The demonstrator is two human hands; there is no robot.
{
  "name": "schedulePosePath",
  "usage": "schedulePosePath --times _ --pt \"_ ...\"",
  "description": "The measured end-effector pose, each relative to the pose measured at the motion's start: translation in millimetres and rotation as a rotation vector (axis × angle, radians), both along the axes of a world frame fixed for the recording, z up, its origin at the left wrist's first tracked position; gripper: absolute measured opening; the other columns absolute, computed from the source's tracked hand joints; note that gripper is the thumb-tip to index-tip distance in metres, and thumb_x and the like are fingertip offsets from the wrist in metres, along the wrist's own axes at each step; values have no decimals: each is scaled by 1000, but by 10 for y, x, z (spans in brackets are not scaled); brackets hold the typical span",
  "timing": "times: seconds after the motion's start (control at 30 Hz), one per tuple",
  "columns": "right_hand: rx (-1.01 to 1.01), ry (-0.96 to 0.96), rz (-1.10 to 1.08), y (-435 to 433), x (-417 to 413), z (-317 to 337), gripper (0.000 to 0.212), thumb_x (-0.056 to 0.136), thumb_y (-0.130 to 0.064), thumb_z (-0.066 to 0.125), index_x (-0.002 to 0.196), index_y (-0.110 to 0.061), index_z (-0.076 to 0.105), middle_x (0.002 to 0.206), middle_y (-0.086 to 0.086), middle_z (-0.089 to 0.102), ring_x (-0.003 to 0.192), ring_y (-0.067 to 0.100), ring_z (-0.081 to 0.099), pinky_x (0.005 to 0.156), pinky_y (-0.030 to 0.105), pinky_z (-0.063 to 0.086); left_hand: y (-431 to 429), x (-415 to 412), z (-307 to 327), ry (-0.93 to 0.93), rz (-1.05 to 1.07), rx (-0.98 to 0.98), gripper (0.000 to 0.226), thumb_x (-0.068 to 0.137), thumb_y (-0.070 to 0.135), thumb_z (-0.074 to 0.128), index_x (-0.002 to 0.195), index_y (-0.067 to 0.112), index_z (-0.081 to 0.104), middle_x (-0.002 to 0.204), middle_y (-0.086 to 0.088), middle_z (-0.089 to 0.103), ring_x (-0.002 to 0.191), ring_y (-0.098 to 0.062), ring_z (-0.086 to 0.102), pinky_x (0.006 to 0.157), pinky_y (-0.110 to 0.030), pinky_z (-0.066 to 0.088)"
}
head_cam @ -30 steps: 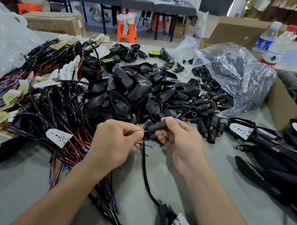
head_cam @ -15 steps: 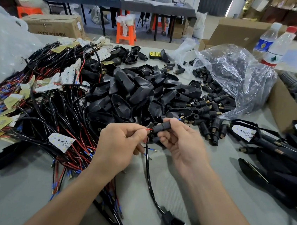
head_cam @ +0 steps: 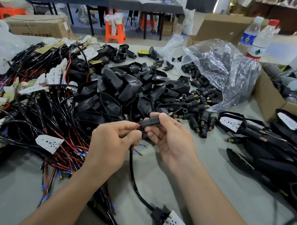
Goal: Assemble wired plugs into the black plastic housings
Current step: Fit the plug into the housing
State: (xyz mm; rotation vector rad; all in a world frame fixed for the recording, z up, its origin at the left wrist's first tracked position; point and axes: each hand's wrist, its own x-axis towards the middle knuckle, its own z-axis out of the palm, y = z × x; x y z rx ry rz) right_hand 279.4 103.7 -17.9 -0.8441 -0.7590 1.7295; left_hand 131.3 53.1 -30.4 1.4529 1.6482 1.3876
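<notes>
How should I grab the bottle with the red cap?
Probably by its neck, just under the red cap, coming down from above. The bottle stands upright, and the bag in front and the other bottle beside it crowd its body.

I see my right grip [head_cam: 170, 142] holding a black plug [head_cam: 153, 121], my left grip [head_cam: 111, 145] pinching a red wire [head_cam: 137, 127] just beside.

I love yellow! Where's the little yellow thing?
In the head view, the yellow part lies far back, centre, beyond the black housings, left of the clear bag.
</notes>
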Motion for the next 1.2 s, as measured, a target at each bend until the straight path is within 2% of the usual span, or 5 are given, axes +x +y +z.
schedulePosePath --times 0.33,0.57,0.67,0.9,1.2 --pt "130 -243 152 -39 -40 -66 26 102 -14 52 94 -9 76 84 11 75 60 13 59 62 26 48 -114 -2 32 206 -103 -51 80 78 23 81 150 38 49 67 18 74 61 1 69 70 -7 47" --pt "21 22 -109 79 90 80 28 107 -12 47 98 -3 72 85 14 76 59 14 64 60 20 56 -26 74 95 -7 -26 -112 6 87 28 79 93 26 81 68 9 77 65 -7 75 62 -12 53" --pt "56 -62 -73 59 56 102 27 107 -13 47 99 -3 71 87 14 76 60 14 63 63 23 55 -23 23 93 -83 -20 -112 27 90 9 76 74 29 81 64 -2 75 56 -16 73 56 -21 56" --pt "114 -268 20 16 51 117 25 106 -11 48 97 -2 69 67 7 70 52 14 57 48 19 44 -109 6 160 151 121 57 50 83 18 84 79 67 70 66 27 71 66 -3 71 63 -20 56" --pt "302 -511 49 11 164 85 26 98 -5 52 83 -3 73 67 14 67 53 19 52 50 23 43 -139 -47 98 683 123 316 8 85 14 75 84 18 83 78 6 78 70 -15 72 64 -34 59"
